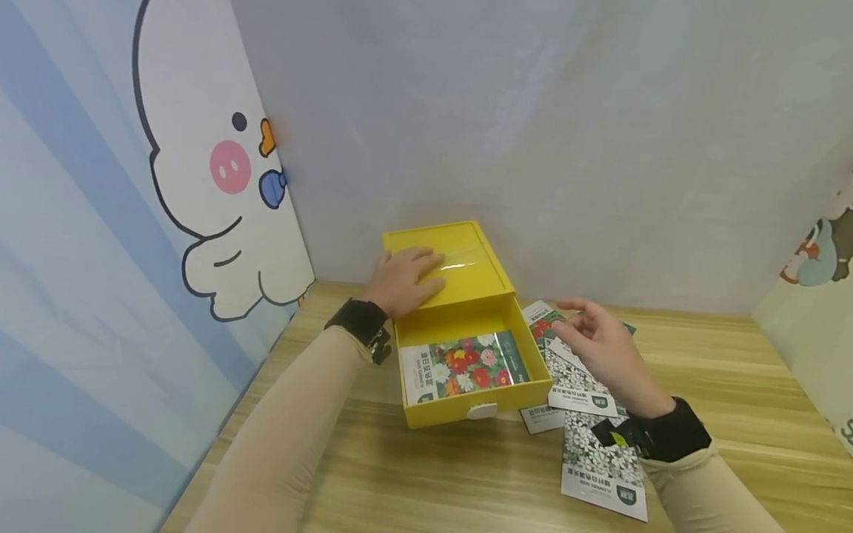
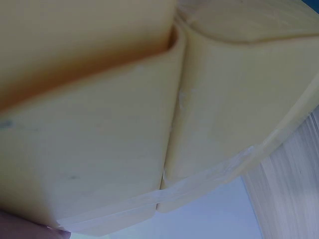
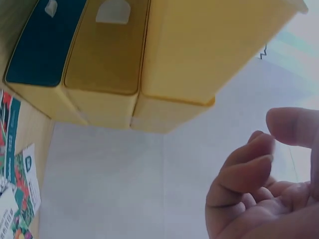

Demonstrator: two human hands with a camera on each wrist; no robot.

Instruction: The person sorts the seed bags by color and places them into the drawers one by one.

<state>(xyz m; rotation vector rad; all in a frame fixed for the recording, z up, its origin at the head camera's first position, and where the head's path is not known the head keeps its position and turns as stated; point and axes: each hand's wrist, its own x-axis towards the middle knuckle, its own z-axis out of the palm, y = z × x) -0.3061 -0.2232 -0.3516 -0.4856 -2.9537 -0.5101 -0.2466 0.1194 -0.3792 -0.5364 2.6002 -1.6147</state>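
Observation:
A yellow drawer box (image 1: pixel 476 274) stands on the table with its top drawer (image 1: pixel 440 416) pulled out. My left hand (image 1: pixel 405 281) rests on the box top, fingers spread. In the drawer lies a flower seed packet (image 1: pixel 466 366) printed with colourful blooms. My right hand (image 1: pixel 600 352) hovers right of the drawer, above several loose seed packets, its fingers loosely bent and nothing visible between them. In the right wrist view this hand (image 3: pixel 254 184) is empty, apart from the box (image 3: pixel 174 112). Yellow box walls (image 2: pixel 109 149) fill most of the left wrist view.
White-flower seed packets (image 1: pixel 603 463) lie overlapping on the wooden table (image 1: pixel 386 481) right of the box. Lower drawers, one yellow (image 3: pixel 104 59) and one dark blue (image 3: pixel 42 47), are closed. A pale curtain (image 1: pixel 533 148) hangs behind, and a cartoon-printed one (image 1: pixel 193 89) at left.

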